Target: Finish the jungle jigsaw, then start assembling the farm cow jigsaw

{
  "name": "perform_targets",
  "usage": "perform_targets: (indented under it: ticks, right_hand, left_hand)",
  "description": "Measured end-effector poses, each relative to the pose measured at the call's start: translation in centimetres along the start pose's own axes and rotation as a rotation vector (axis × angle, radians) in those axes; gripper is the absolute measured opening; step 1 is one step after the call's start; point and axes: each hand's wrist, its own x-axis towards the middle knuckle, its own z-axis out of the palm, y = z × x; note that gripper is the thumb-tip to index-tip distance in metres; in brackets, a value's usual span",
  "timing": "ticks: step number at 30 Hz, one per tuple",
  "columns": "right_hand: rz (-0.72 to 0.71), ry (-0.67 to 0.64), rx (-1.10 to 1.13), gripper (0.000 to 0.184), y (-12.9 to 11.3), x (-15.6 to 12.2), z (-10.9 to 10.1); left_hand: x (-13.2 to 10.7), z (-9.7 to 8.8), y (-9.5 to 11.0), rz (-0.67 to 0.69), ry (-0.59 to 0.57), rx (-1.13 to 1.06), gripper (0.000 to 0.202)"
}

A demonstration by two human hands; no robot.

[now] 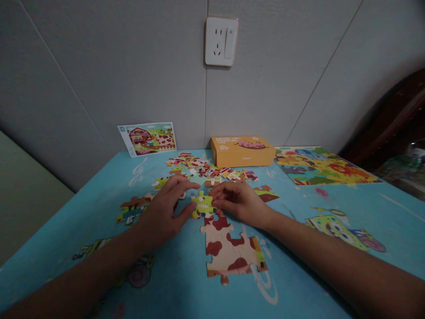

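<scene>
Between my two hands is a green jigsaw puzzle piece (203,204) with a white fence-like print. My right hand (241,203) pinches it at its right edge. The thumb of my left hand (169,207) touches its left edge, while the fingers of that hand stretch out above it, apart from the thumb. Just below lies a joined section of cow-patterned puzzle pieces (229,250), cream with brown patches. Whether the green piece touches this section I cannot tell. Another joined section (133,208) lies left of my left hand, partly covered by it.
Loose puzzle pieces (199,166) are heaped at the back. An orange puzzle box (245,151) and a picture card (152,139) leaning on the wall stand behind them. A colourful animal picture sheet (322,166) lies at the right. The blue tablecloth (175,283) bears printed cartoon figures.
</scene>
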Motion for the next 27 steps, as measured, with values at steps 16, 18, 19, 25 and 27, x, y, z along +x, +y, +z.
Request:
perform_targets:
  ticks: [16, 18, 19, 25, 27]
  right_hand:
    - [-0.183, 0.029, -0.473, 0.019, -0.8, -0.5, -0.8]
    - [-0.17, 0.012, -0.481, 0.018, -0.8, -0.5, -0.7]
    - [-0.164, 0.007, -0.485, 0.018, -0.9, -0.5, -0.7]
    - [-0.163, -0.003, -0.493, 0.019, -1.1, -0.5, -0.7]
    - [-0.165, 0.003, -0.5, 0.018, -1.1, -0.5, -0.7]
  left_hand:
    - [0.2, 0.3, -1.3, -0.161, -0.075, 0.079, 0.03]
    - [0.2, 0.4, -1.6, -0.155, -0.091, 0.096, 0.03]
    - [0.2, 0.5, -1.8, -0.148, -0.1, 0.107, 0.03]
    - [0.4, 0.5, -2.1, -0.115, -0.138, 0.165, 0.033]
    - [0.3, 0.3, -1.9, -0.099, -0.134, 0.167, 0.033]
